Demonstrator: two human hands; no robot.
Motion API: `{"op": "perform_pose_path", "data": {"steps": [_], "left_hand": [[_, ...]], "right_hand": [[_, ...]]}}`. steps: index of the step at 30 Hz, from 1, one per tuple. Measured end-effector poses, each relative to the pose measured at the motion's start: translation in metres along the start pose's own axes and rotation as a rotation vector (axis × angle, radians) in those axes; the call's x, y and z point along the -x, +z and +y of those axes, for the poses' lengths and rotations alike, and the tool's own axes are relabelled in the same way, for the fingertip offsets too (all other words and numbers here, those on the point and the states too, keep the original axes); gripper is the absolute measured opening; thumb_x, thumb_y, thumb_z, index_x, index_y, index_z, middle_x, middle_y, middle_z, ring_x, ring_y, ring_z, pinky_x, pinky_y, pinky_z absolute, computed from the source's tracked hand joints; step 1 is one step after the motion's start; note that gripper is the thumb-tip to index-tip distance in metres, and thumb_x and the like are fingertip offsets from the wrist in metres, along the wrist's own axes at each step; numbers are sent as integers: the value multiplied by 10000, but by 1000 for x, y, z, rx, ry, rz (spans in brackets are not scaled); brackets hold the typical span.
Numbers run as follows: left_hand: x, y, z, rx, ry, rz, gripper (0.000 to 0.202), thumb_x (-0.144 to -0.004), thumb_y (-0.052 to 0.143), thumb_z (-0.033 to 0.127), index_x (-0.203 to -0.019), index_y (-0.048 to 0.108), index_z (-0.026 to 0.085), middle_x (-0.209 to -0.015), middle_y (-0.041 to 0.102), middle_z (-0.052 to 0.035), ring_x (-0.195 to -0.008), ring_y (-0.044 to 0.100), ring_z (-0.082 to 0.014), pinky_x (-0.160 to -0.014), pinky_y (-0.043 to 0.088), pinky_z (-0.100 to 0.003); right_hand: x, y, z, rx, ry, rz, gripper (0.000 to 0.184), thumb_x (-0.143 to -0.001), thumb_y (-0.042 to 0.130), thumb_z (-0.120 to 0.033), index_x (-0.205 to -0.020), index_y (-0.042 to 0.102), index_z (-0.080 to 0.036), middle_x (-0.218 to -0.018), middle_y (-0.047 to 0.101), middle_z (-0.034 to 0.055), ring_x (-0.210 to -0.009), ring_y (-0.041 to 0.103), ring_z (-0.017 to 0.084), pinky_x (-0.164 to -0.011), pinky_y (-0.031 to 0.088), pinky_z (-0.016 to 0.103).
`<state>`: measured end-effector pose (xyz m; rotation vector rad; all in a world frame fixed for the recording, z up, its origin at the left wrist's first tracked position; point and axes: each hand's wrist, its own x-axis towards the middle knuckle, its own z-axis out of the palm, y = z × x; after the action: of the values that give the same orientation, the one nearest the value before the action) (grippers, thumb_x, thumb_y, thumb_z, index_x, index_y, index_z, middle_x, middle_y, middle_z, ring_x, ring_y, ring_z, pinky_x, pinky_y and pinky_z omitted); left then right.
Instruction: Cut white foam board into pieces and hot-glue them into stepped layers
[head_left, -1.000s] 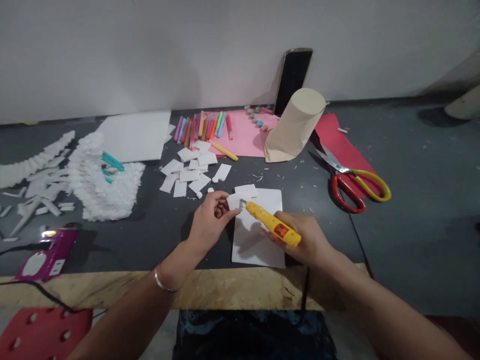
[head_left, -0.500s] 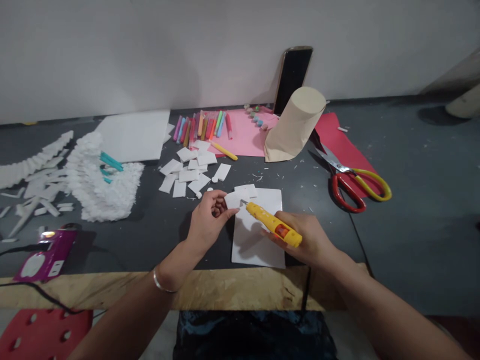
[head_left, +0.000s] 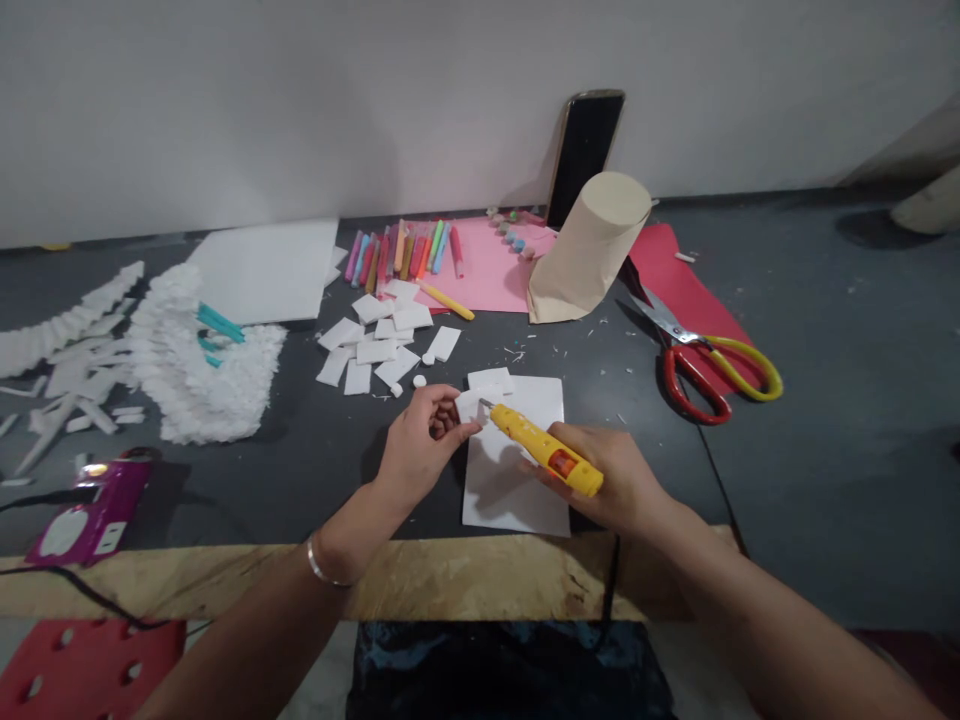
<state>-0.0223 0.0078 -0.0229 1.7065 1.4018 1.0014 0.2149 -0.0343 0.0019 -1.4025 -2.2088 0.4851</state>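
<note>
My left hand [head_left: 417,445] pinches a small white foam piece [head_left: 468,404] between thumb and fingers, just above a white sheet [head_left: 517,470] on the dark table. My right hand [head_left: 615,480] grips a yellow glue gun [head_left: 546,450], and its nozzle touches the piece's right edge. Another small white piece [head_left: 491,379] lies at the sheet's top edge. A heap of cut white foam rectangles [head_left: 379,345] lies just beyond my left hand.
Red and yellow scissors [head_left: 705,365] lie on red paper to the right. A beige paper cylinder [head_left: 589,250], a phone [head_left: 583,150] leaning on the wall, coloured markers [head_left: 401,250] on pink paper, a white board [head_left: 266,268], white fringed paper [head_left: 191,365] and a purple power strip [head_left: 82,510] surround the work.
Hardly anything has moved. The foam piece and glue gun tip have shifted only slightly while staying together over the sheet.
</note>
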Motion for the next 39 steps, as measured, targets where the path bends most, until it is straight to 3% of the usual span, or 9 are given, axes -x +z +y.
{"op": "perform_pose_path", "data": {"steps": [7, 15, 22, 30, 39], "left_hand": [[-1, 0, 0, -1, 15, 14, 383, -729, 778, 382, -1018, 591, 215, -766, 629, 18, -651, 595, -114, -606, 500, -240], [-1, -1, 2, 42, -6, 7, 366, -737, 770, 364, -1017, 590, 212, -765, 627, 20, -649, 593, -109, -597, 494, -230], [-3, -2, 3, 85, -6, 47, 393, -713, 793, 329, -1019, 579, 204, -791, 642, 10, -661, 603, -109, -598, 501, -232], [-2, -2, 4, 55, -11, 27, 393, -721, 789, 359, -1022, 586, 208, -769, 632, 18, -657, 603, -111, -601, 506, -232], [-1, -1, 0, 30, 0, 26, 392, -725, 786, 357, -1025, 582, 205, -782, 641, 10, -659, 606, -113, -601, 506, -233]], "right_hand": [[0, -1, 4, 30, 75, 94, 443, -900, 491, -564, -648, 486, -200, -527, 531, -21, -434, 408, 88, -457, 247, 233], [1, 0, 0, -10, 15, -16, 412, -902, 500, -529, -655, 473, -200, -550, 524, -26, -462, 422, 86, -478, 260, 231], [0, -3, 2, 23, 92, 57, 438, -899, 493, -564, -650, 491, -204, -528, 521, -24, -440, 395, 86, -456, 255, 237], [1, -2, 2, -1, 14, -17, 393, -896, 522, -517, -662, 481, -205, -546, 518, -34, -451, 413, 84, -466, 267, 239], [0, -4, 4, 58, 73, 94, 457, -901, 481, -576, -635, 475, -205, -506, 509, -26, -424, 398, 87, -441, 240, 242]]}}
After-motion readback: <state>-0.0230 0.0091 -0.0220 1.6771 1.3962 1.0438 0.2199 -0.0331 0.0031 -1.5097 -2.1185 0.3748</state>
